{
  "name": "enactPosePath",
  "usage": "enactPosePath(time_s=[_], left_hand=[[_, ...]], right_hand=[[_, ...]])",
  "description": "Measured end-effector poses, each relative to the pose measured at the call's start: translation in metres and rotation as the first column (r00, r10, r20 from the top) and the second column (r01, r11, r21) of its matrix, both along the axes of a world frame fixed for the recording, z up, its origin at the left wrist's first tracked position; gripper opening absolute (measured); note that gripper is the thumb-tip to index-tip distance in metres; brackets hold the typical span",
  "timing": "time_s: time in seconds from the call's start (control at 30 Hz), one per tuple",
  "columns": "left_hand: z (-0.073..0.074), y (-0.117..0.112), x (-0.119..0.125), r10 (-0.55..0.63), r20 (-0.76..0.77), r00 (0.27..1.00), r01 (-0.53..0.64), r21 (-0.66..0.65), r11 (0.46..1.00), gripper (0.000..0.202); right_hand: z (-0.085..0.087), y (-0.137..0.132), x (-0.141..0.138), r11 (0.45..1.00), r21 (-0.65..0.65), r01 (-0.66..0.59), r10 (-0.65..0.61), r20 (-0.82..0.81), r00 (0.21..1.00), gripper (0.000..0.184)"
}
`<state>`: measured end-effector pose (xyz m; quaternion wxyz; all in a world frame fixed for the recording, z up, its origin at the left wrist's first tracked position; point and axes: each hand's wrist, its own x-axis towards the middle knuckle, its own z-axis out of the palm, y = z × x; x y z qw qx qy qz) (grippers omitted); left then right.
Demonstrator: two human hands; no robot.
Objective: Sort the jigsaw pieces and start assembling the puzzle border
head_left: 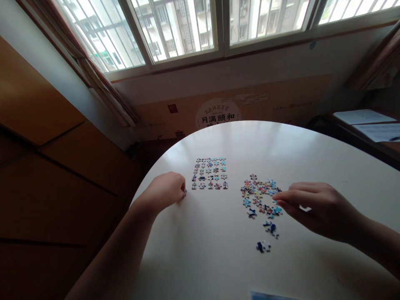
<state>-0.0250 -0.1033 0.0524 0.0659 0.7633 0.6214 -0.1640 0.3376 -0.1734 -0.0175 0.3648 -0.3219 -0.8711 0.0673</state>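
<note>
While the left hand pinches a puzzle piece, the right's grip is unclear.

One head-worn view looks forward and down from close above the worktop, towards its curved far edge and barred windows.

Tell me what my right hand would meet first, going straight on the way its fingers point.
Your right hand would most likely meet the loose cluster of puzzle pieces first; it overlaps the cluster's right edge in the picture, though whether it touches or hovers is unclear.
</note>
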Motion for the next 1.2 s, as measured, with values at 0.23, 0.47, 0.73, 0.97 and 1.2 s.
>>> enactPosePath(time_s=[0.23,0.47,0.73,0.97,1.2], left_hand=[[-0.011,0.012,-0.011,-0.005,0.095,0.995,-0.002,0.072,0.997,0.018],[-0.011,0.012,-0.01,-0.016,0.108,0.994,0.007,0.078,0.997,0.016],[-0.008,0.013,-0.013,-0.036,0.106,0.994,0.025,0.095,0.995,0.015],[-0.001,0.009,-0.003,-0.103,0.204,0.974,-0.017,0.513,0.858,0.024],[0.02,-0.023,0.005,-0.47,0.322,0.822,-0.111,0.9,0.422,0.023]], right_hand=[[-0.001,0.003,0.0,1.0,0.025,0.01,-0.01,-0.009,1.0,0.01],[0.0,0.007,0.001,0.998,0.035,0.045,-0.043,-0.046,0.998,0.011],[-0.023,0.029,0.02,0.891,-0.194,0.41,-0.453,-0.319,0.833,0.023],[-0.039,0.055,0.031,0.762,-0.561,0.325,-0.635,-0.547,0.546,0.035],[-0.037,0.06,0.026,0.747,-0.583,0.319,-0.645,-0.52,0.56,0.04]])
